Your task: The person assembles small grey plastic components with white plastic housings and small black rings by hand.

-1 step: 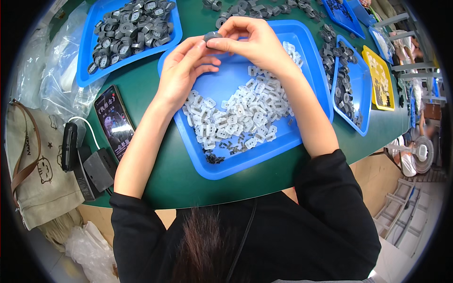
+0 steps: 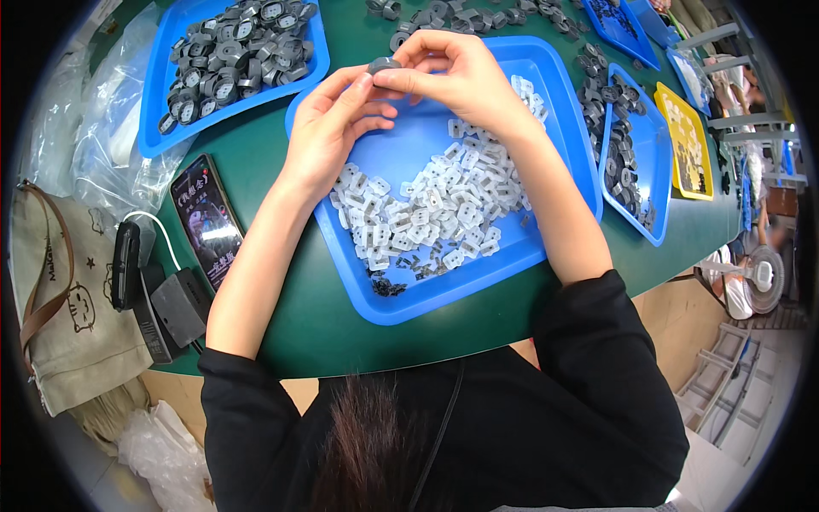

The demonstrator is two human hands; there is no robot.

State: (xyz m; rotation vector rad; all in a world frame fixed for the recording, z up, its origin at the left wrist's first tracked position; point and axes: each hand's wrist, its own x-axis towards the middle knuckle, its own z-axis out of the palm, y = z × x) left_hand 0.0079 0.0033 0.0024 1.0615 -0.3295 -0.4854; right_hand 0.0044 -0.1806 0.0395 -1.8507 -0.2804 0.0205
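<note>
A small round dark grey plastic part is pinched between my two hands above the far side of a blue tray. My left hand grips it from the left with thumb and forefinger, its other fingers loosely curled. From the right, my right hand holds the same part between thumb and bent fingers. Below, the tray carries a heap of small whitish translucent plastic pieces. Some tiny black pieces lie in its near left corner.
At the far left, a blue tray is piled with grey round parts. A phone, black devices and a cloth bag sit left. Another blue tray and a yellow tray stand right on the green table.
</note>
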